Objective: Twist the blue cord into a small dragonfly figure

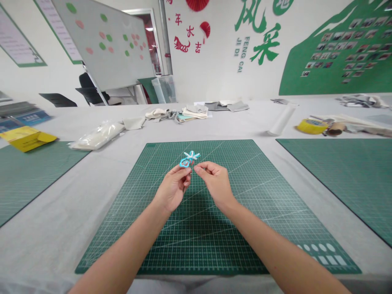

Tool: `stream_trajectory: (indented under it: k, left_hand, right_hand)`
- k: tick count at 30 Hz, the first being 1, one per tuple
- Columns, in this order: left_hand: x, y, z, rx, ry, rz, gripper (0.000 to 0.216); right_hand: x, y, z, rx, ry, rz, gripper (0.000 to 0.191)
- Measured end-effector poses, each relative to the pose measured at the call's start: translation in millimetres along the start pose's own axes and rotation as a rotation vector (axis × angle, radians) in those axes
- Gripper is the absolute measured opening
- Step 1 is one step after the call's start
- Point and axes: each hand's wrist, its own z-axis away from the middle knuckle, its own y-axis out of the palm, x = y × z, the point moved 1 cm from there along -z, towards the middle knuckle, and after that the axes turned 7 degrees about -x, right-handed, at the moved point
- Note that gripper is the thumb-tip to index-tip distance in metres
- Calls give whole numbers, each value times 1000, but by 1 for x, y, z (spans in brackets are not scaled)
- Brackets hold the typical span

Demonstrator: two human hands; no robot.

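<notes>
Above the green cutting mat (245,183), my left hand (174,185) is closed, pinching a small bright blue-and-white flower-shaped ornament (185,162) between thumb and fingers. White-and-blue looped petals (192,155) stick up at its far side. Just to the right is my right hand (216,179), its thumb and forefinger pressed together in a pinch close to the ornament. Whatever those fingertips hold, if anything, is too small to make out. Both hands are raised off the mat, with a shadow beneath them.
Further green mats lie left (36,171) and right (343,175) on the white-covered table. A clear plastic bag (99,136), yellow box (27,138), fabric scraps (196,111), white roll (281,120) and yellow tape roll (311,126) lie beyond. A whiteboard (116,61) stands behind.
</notes>
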Motion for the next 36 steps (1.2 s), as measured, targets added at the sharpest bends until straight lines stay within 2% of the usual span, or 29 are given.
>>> stream_trajectory:
  k: [7, 16, 25, 36]
  left_hand:
    - [-1, 0, 1, -3, -76, 56, 19]
    - [-5, 2, 2, 88, -89, 85, 21]
    - [-7, 0, 2, 63, -45, 9, 24]
    - [-10, -2, 3, -16, 16, -132, 27]
  right_hand:
    - [-3, 0, -1, 20, 44, -47, 21]
    - [-6, -2, -4, 34, 87, -106, 20]
    - [-2, -6, -5, 30, 82, -108, 19]
    - [-3, -5, -3, 109, 36, -76, 19]
